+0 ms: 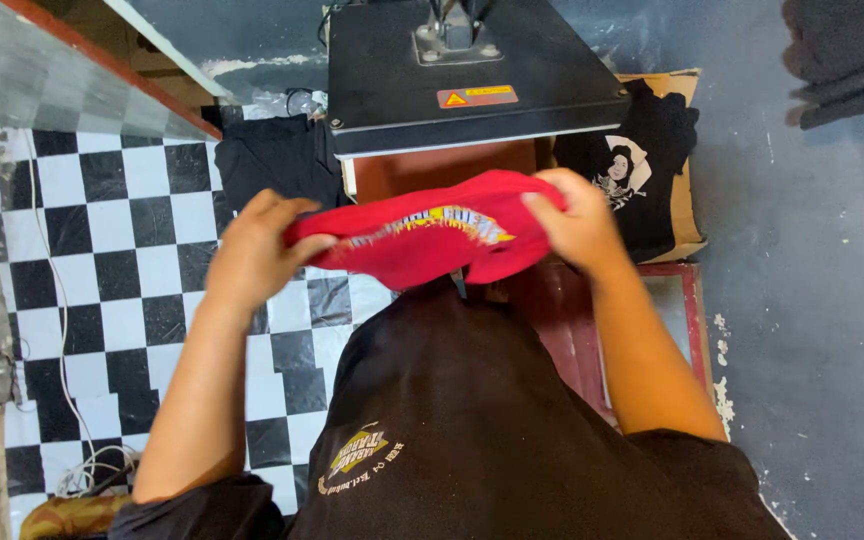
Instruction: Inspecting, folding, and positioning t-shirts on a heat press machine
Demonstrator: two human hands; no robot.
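Both hands, left point(252, 250) and right point(577, 225), fingers gripping a printed red shirt point(422, 240), hold it before the open press point(472, 75), not yet laid down.

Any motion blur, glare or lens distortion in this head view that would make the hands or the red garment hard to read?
Head view: both hands, left hand and right hand, and the red garment are slightly motion-softened; its print is smeared. Light is even and dim, without hard shadows or glare. The wide lens bends the checkered floor.

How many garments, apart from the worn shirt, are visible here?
3: a red garment held in both hands, a black one left of the heat press, a printed black one on cardboard. More may be hidden.
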